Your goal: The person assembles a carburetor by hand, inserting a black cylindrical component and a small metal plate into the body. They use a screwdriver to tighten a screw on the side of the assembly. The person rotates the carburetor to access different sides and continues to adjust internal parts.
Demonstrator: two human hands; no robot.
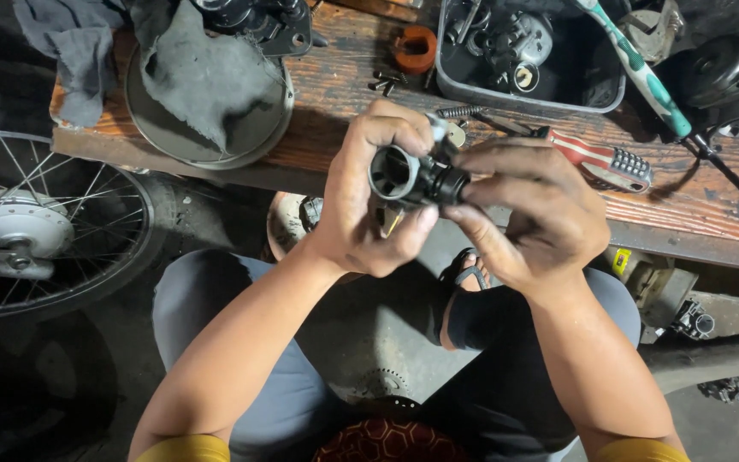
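Both together, left hand and right hand pinching black cylindrical part above wooden bench.

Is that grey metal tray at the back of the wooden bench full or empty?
Partly filled: the grey metal tray holds several dark engine parts.

A small black engine part, grimy and dull, is held in mid-air just in front of a wooden tabletop edge. It lies roughly sideways. A round open tube with a pale rim faces left and toward the viewer; metal fittings stick up behind.
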